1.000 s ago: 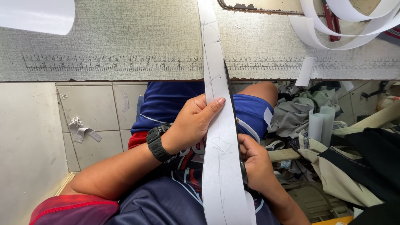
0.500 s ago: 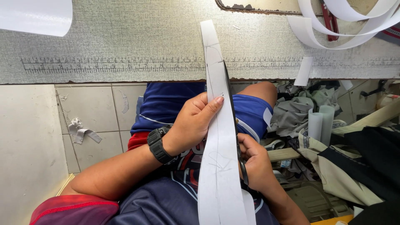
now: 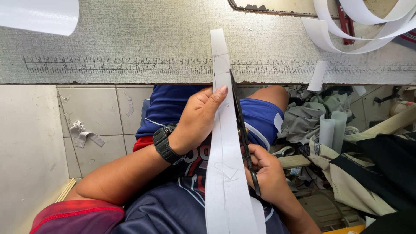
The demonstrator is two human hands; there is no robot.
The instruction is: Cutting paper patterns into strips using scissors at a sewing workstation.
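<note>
My left hand (image 3: 199,119), with a black watch on its wrist, grips a long white fabric strip (image 3: 223,143) marked with pencil lines. The strip runs from my lap up onto the grey table (image 3: 130,43). My right hand (image 3: 265,172) holds black scissors (image 3: 241,125) by the handles. Their blades lie along the strip's right edge, pointing at the table. The scissor handles are mostly hidden in my fingers.
A ruler scale runs along the table's front edge (image 3: 130,66). White strips (image 3: 346,30) curl at the table's far right, beside a red-handled tool (image 3: 344,26). Piled fabric and two white rolls (image 3: 333,128) lie on the right. A fabric scrap (image 3: 84,135) lies on the tiled floor.
The strip's far end has slid back toward me, from past the table's far side to mid-table. The scissors stay along its right edge.
</note>
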